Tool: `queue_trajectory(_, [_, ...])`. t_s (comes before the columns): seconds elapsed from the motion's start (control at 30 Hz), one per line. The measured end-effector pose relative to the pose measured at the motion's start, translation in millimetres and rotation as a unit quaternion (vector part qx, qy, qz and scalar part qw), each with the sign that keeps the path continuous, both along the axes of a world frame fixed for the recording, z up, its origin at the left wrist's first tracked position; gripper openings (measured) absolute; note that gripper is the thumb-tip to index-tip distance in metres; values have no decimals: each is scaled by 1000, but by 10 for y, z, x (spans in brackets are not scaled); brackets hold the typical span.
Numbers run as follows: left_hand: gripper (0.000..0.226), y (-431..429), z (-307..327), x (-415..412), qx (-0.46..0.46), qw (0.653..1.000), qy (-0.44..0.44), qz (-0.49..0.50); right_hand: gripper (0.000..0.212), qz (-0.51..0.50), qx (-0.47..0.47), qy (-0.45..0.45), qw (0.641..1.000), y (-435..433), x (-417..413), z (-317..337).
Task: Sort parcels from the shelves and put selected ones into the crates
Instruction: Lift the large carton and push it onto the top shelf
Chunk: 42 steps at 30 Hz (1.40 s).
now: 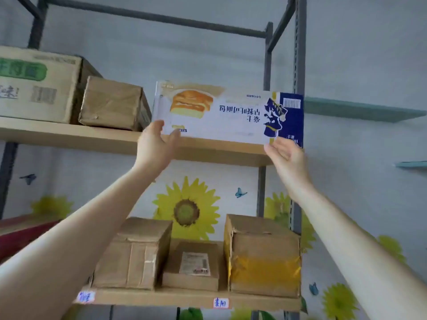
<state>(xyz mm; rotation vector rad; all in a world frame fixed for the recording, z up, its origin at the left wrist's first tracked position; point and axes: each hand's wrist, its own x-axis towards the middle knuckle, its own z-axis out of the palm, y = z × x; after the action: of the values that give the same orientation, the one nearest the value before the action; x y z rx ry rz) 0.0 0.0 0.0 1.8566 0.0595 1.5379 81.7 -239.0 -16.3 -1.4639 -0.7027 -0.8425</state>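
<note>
Now the bread box (pixel 227 114) is held at the upper shelf (pixel 69 137), its lower left corner pinched by the left hand (pixel 153 146), its lower right corner touched by the spread fingers of the right hand (pixel 288 162).

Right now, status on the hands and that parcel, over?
Left hand pinches bread box lower left corner. Right hand at its lower right corner, grip unclear. Box at upper shelf edge; brown parcel close on its left.
</note>
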Motion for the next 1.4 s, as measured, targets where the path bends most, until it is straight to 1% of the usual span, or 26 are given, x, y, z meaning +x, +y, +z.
queue_trajectory(0.07, [54,21,170,124,32,996,32,73,45,-69,9,-33,997,-75,156,167])
queue_trajectory(0.13, [53,81,335,240,29,989,75,127,45,-141,12,-49,989,-132,317,308])
queue_trajectory(0.2, [56,145,428,398,26,980,104,168,47,-187,13,-47,981,-179,497,405])
queue_trajectory(0.33, [68,237,454,591,56,952,107,283,47,-212,8,16,977,-219,735,485])
queue_trajectory(0.37, [73,261,463,622,51,946,111,301,46,-216,8,29,976,-222,784,495])
queue_trajectory(0.43, [80,297,475,659,23,942,129,308,46,-223,13,50,974,-230,837,497])
queue_trajectory(0.5, [77,319,468,663,0,947,121,298,45,-231,13,64,971,-248,861,494])
queue_trajectory(0.57, [70,301,423,634,-6,954,77,288,43,-234,25,66,970,-264,857,490])
queue_trajectory(0.6, [70,278,398,608,-8,958,50,283,43,-231,45,56,970,-271,847,486])
queue_trajectory(0.67, [73,241,381,532,-27,963,1,268,40,-217,103,23,970,-290,793,485])
queue_trajectory(0.73, [79,232,396,431,-58,966,-26,249,40,-196,146,-1,970,-324,721,488])
queue_trajectory(0.83, [82,245,389,319,-70,973,-37,219,40,-173,150,-29,973,-382,654,482])
queue_trajectory(0.93, [80,231,341,259,-89,983,-60,149,32,-154,179,-39,971,-399,588,465])
queue_trajectory(1.07, [70,193,261,249,-98,989,-97,44,31,-136,200,-37,970,-375,553,391])
queue_trajectory(1.17, [69,233,207,243,-98,989,-112,13,31,-118,204,-27,971,-370,506,344])
queue_trajectory(1.27, [66,272,119,210,-100,987,-124,-35,22,-104,217,-27,970,-399,426,277])
queue_trajectory(1.3, [62,261,87,173,-104,985,-127,-51,26,-101,221,-24,970,-413,374,254])
queue_trajectory(1.4, [49,225,-6,-16,-119,983,-120,-74,47,-107,203,8,973,-488,201,186])
